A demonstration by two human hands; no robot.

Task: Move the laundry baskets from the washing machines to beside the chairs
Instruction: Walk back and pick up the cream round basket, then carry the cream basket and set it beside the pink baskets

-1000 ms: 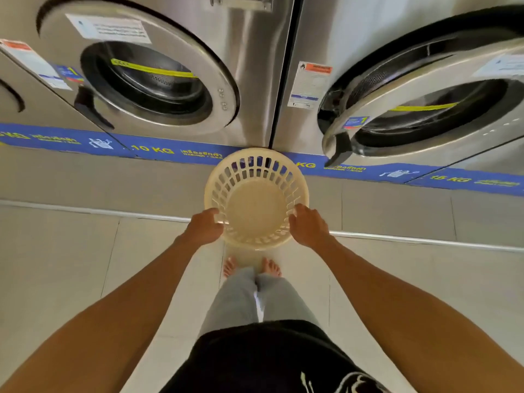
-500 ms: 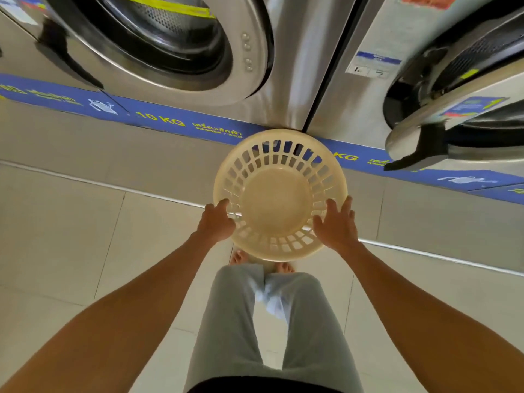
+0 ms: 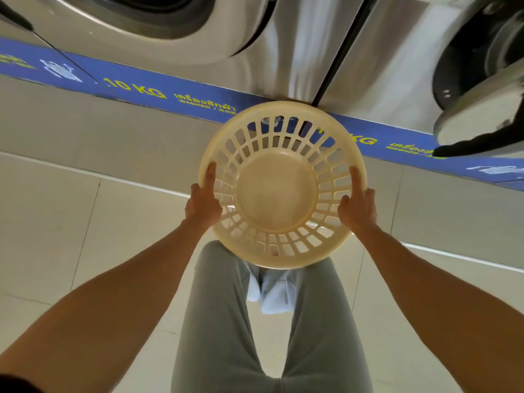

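You are looking straight down at your own arms and legs. Your two hands hold a round, cream-coloured plastic laundry basket [image 3: 276, 191] in front of you, above your knees and the floor. Your left hand [image 3: 202, 204] is clamped on the basket's left rim, thumb lying along the top of the rim and the fingers wrapped beneath. Your right hand [image 3: 357, 207] grips the right rim in the same way, thumb pointing forward along the edge. The basket has slotted sides and a solid circular bottom, and nothing lies inside it.

Just beyond the basket stand two stainless-steel washing machines. The left washing machine [image 3: 232, 32] shows the lower curve of its round door. The right washing machine [image 3: 397, 61] has its door [image 3: 479, 114] swung open toward you. A blue strip [image 3: 158, 92] runs along the base of both machines, printed in yellow with "10 KG" and "WASHER". The basket's far rim overlaps this strip where the two machines meet.

Below, your legs in grey trousers [image 3: 226, 321] stand on a pale tiled floor [image 3: 56, 236].
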